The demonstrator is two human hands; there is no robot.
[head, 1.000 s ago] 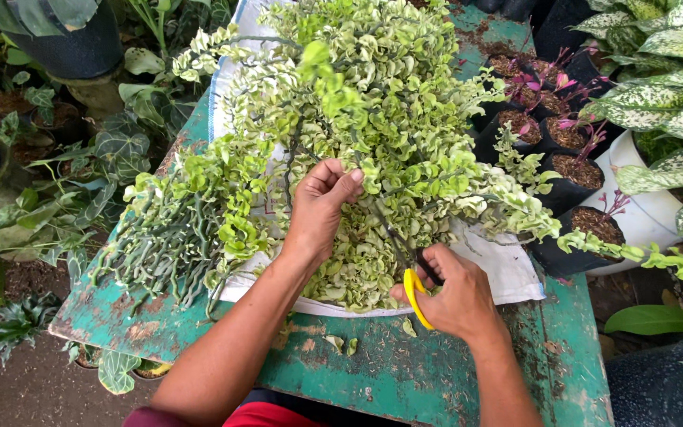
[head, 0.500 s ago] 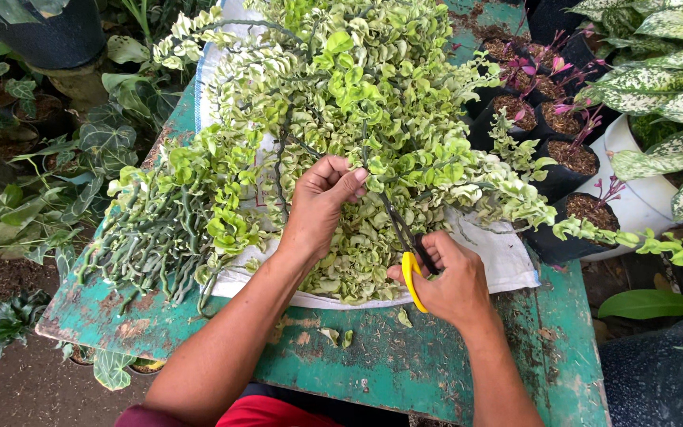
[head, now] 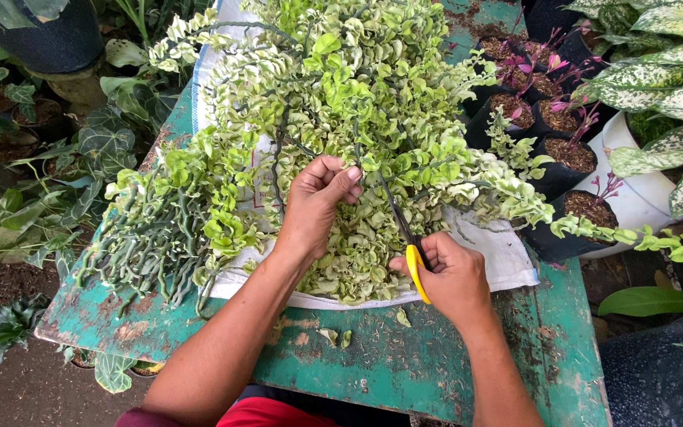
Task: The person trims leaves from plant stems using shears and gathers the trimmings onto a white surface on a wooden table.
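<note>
Head view — steeply down, close over table (head: 436, 372)

Both forearms reach forward from the lower edge, bare to above the wrist. The left grip (head: 319, 198) is curled, thumb pinched against bent fingers, knuckles up. To its right and nearer the body, the right grip (head: 446, 273) is closed in a fist, thumb side up.

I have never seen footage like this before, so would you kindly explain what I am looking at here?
This is one view from a camera worn on a person's head, looking down at their own bare hands. A worn green table carries a white sheet with a big heap of pale green trailing plant. The left hand pinches a stem in the heap. The right hand holds yellow-handled scissors, blades pointing into the foliage. Potted plants stand around.
</note>
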